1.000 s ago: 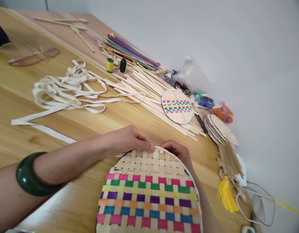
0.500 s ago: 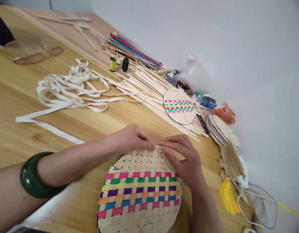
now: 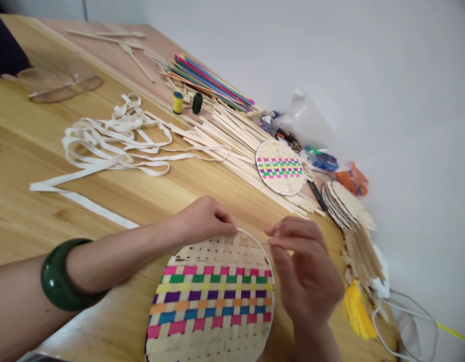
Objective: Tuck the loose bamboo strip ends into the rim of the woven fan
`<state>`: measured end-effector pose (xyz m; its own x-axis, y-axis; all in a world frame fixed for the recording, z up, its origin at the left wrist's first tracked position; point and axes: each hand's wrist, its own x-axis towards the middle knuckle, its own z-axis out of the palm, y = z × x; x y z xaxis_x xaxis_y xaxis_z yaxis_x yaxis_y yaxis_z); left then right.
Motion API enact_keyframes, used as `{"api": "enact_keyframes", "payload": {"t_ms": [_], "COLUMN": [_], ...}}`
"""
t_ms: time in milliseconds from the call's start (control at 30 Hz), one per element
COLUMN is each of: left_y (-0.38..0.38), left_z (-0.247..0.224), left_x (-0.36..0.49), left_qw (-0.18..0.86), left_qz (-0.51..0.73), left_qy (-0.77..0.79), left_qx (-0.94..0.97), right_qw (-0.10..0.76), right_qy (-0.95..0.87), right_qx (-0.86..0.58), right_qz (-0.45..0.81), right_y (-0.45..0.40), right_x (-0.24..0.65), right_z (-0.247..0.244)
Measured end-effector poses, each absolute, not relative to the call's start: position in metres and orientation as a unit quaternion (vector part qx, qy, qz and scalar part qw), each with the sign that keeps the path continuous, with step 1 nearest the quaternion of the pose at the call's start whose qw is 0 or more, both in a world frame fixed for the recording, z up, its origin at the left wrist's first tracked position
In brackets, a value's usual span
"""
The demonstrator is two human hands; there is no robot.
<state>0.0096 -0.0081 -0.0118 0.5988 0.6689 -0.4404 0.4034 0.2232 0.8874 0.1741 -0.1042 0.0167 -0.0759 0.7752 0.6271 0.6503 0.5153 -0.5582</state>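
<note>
A round woven bamboo panel (image 3: 213, 279) with rows of pink, green, yellow, purple, orange and blue strips stands tilted up at the bottom middle. White edging tape (image 3: 273, 281) runs along its right and upper rim. My left hand (image 3: 207, 218), with a green bangle (image 3: 68, 274) on the forearm, pinches the panel's top edge. My right hand (image 3: 305, 266) is off the rim to the right, thumb and fingertips pressed together; whatever is between them is too small to tell. A loose tangle of white cloth tape (image 3: 115, 141) lies on the table behind my left arm.
A smaller finished woven disc (image 3: 279, 167) rests on bare bamboo strips (image 3: 224, 136). Beyond lie coloured strips (image 3: 209, 80), a yellow spool (image 3: 178, 102), a dark spool (image 3: 196, 103) and glasses (image 3: 62, 90). To the right are stacked discs (image 3: 345, 206) and a yellow tassel (image 3: 358, 309).
My right hand has moved away from the panel's top edge, to the right and slightly down. My left hand keeps its pinch on the rim. The view has shifted slightly.
</note>
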Motion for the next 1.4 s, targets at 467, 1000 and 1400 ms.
{"api": "enact_keyframes", "payload": {"t_ms": [467,1000,1400], "left_y": [-0.002,-0.003,-0.006], "left_z": [-0.011,-0.009,-0.011], "left_x": [0.007,0.008,0.009], "left_qw": [0.648,0.664,0.643], "left_qz": [0.156,0.155,0.159], "left_qy": [0.464,0.430,0.411], "left_qx": [0.584,0.591,0.626], "right_qw": [0.707,0.283,0.226], "right_qy": [-0.512,-0.761,-0.791], "right_qx": [-0.485,-0.582,-0.560], "right_qz": [-0.053,-0.047,-0.099], "right_y": [-0.125,-0.099,-0.100], "right_x": [0.174,0.174,0.174], "right_z": [0.047,0.000,-0.001]}}
